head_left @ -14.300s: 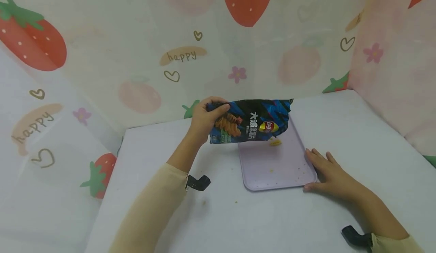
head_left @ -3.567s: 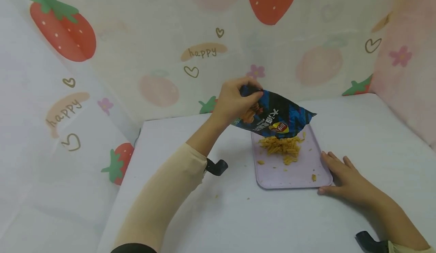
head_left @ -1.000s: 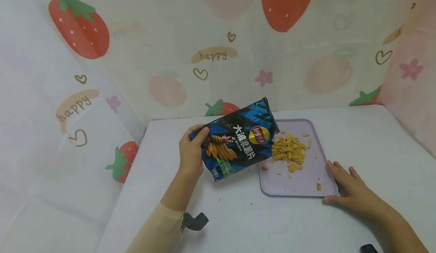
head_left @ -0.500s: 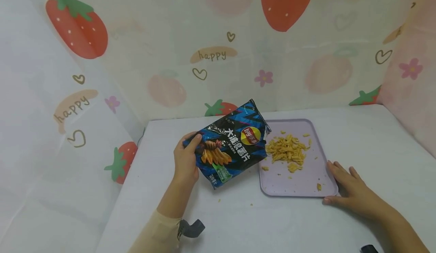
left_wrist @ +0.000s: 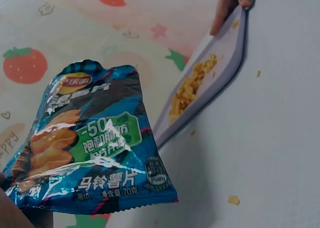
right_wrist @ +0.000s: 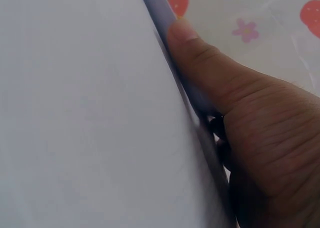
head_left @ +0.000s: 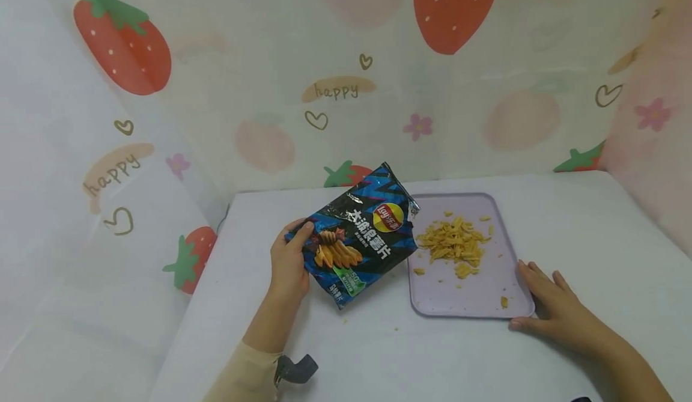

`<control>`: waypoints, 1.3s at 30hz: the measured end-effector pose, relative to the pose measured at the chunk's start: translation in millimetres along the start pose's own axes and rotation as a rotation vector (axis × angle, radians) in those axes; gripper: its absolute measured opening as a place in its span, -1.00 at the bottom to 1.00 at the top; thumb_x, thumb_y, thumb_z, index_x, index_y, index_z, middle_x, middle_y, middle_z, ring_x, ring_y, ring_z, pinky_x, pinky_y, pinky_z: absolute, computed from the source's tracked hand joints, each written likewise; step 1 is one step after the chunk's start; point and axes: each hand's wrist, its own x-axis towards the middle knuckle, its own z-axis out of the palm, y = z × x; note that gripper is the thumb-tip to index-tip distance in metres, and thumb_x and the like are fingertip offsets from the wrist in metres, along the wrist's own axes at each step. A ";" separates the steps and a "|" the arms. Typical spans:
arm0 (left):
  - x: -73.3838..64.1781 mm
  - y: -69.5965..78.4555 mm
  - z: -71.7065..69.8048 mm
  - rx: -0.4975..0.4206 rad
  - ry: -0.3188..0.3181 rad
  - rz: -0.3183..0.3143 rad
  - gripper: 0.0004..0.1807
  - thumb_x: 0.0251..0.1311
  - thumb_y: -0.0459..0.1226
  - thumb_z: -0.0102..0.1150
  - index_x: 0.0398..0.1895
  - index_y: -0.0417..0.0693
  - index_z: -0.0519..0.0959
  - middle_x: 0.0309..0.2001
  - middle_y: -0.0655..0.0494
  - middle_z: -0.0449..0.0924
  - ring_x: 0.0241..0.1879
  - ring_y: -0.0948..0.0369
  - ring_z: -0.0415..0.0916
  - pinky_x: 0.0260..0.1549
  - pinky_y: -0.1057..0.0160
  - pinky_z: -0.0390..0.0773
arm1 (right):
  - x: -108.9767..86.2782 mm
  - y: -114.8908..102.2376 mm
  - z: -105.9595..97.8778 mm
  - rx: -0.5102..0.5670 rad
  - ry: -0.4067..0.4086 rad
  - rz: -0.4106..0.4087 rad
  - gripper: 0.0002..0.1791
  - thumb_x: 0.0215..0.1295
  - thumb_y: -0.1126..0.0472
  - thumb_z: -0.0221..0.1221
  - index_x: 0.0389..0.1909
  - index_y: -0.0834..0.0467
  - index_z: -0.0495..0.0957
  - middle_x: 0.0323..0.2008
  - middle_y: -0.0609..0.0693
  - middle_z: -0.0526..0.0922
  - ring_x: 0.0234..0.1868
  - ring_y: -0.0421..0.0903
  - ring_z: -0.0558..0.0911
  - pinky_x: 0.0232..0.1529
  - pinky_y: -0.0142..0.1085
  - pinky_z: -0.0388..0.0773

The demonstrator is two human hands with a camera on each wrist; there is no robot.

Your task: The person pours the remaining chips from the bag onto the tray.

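My left hand (head_left: 290, 264) grips the lower left end of a blue and black Lay's potato chip bag (head_left: 359, 237), thumb across its printed front. The bag tilts with its upper right end toward the tray; in the left wrist view the chip bag (left_wrist: 90, 143) looks crumpled and shiny. To its right lies a square lilac tray (head_left: 454, 300) bearing a heap of broken potato chips (head_left: 454, 240). My right hand (head_left: 564, 309) rests at the tray's near right corner, fingers fairly straight along the side. In the right wrist view the thumb (right_wrist: 200, 60) lies against the tray's edge.
A few chip crumbs (left_wrist: 234, 200) are scattered on the white table (head_left: 351, 366) in front of the bag. A cloth backdrop (head_left: 211, 89) printed with strawberries rises behind the table and at both sides.
Chips now lie heaped on the tray, where only a piece or two showed at first. The bag, earlier held over the tray, has moved left and down beside it. The right hand keeps its place.
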 end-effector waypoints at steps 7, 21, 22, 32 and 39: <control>8.5 1.8 -5.8 0.004 -0.003 -0.019 -0.59 0.38 -0.11 0.29 0.19 -0.07 0.52 0.17 -0.01 0.52 0.14 0.14 0.54 0.09 0.27 0.61 | 3.3 -0.2 1.6 -0.013 0.005 -0.002 0.23 0.11 -0.16 0.47 0.61 0.28 -0.01 0.53 0.36 0.14 0.55 -0.53 -0.31 0.54 -0.31 -0.63; 11.6 -4.3 -2.8 -0.051 -0.026 -0.068 -0.62 0.40 -0.19 0.27 0.21 -0.06 0.51 0.23 -0.04 0.50 0.16 0.12 0.53 0.07 0.27 0.63 | 8.8 3.9 -8.2 -0.019 -0.003 -0.004 0.24 0.12 -0.18 0.46 0.61 0.27 -0.02 0.54 0.36 0.13 0.56 -0.51 -0.32 0.54 -0.28 -0.65; 11.4 -3.7 -2.4 -0.060 -0.035 -0.072 -0.62 0.40 -0.21 0.26 0.22 -0.06 0.50 0.24 -0.05 0.49 0.18 0.11 0.52 0.08 0.26 0.63 | 9.3 3.4 -8.7 -0.020 -0.002 0.004 0.24 0.12 -0.18 0.46 0.62 0.26 -0.02 0.54 0.35 0.13 0.57 -0.50 -0.31 0.54 -0.28 -0.64; 9.2 3.7 -15.1 -0.109 -0.042 -0.086 -0.58 0.46 -0.27 0.17 0.33 -0.08 0.43 0.34 -0.06 0.38 0.27 0.09 0.46 0.13 0.27 0.61 | 1.0 2.6 -1.5 -0.005 -0.024 0.046 0.24 0.14 -0.21 0.43 0.62 0.27 -0.04 0.54 0.38 0.12 0.55 -0.52 -0.38 0.53 -0.20 -0.69; 10.4 3.7 -31.6 -0.082 -0.054 -0.091 -0.54 0.47 -0.29 0.14 0.38 -0.09 0.40 0.39 -0.08 0.34 0.28 0.07 0.44 0.07 0.28 0.63 | 1.6 2.6 4.4 -0.017 -0.004 0.028 0.22 0.15 -0.20 0.43 0.62 0.24 -0.03 0.53 0.36 0.14 0.53 -0.56 -0.36 0.52 -0.29 -0.68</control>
